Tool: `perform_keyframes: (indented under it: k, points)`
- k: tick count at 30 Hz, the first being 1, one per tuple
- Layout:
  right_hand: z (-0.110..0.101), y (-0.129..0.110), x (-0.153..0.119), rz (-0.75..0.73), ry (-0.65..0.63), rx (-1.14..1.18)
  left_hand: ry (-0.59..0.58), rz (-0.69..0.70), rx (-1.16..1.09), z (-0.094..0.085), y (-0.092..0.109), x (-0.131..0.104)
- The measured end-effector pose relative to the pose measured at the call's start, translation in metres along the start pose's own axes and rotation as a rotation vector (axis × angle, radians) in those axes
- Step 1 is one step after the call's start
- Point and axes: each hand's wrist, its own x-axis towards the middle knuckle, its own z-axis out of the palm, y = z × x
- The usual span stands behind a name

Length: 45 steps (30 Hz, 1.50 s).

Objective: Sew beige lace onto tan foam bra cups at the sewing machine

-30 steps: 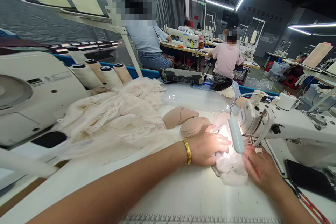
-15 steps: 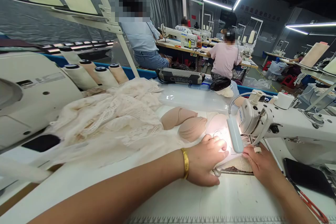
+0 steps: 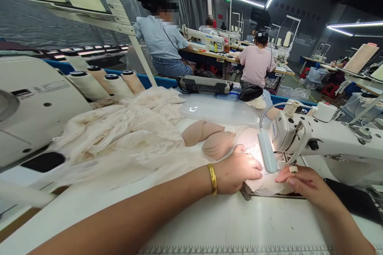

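Observation:
My left hand (image 3: 239, 170), with a gold bracelet (image 3: 212, 179) at the wrist, is closed on a pale pink fabric piece (image 3: 255, 182), its fingers curled over it and its thumb hidden. The fabric lies under the lit head of a white sewing machine (image 3: 312, 135). To the right of the needle area, my right hand (image 3: 308, 185) has its fingers stretched out and apart, the tips at the fabric's right edge. A grey lamp (image 3: 267, 152) hides part of the sewing spot. Beige moulded bra cups (image 3: 219, 146) lie behind my left hand.
Cream lace fabric (image 3: 128, 127) is heaped on the left beside another machine (image 3: 38, 103) and several thread cones (image 3: 116, 85). A black phone (image 3: 353, 201) lies at the right. A ruler strip (image 3: 239, 249) runs along the front edge. Co-workers sit at machines beyond.
My left hand has turned and closed on the fabric, its thumb going out of sight. My right hand has shifted right and opened. The fabric's near edge has come up over the machine plate.

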Motion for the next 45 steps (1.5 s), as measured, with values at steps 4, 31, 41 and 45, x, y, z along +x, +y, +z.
perform_keyframes:
  k: [4, 31, 41, 45]
  points:
    - [0.029, 0.007, 0.011, -0.075, 0.088, -0.227, 0.069, 0.015, 0.034, 0.007, -0.010, 0.004]
    - [0.034, 0.021, 0.007, -0.135, 0.205, -0.644, 0.112, 0.010, 0.013, 0.008, -0.020, 0.009]
    - [0.034, 0.022, 0.008, -0.093, 0.364, -0.547, 0.135, 0.001, 0.016, 0.007, -0.019, 0.010]
    - [0.034, 0.023, 0.008, -0.090, 0.366, -0.549, 0.144, 0.016, 0.024, 0.008, -0.017, 0.010]
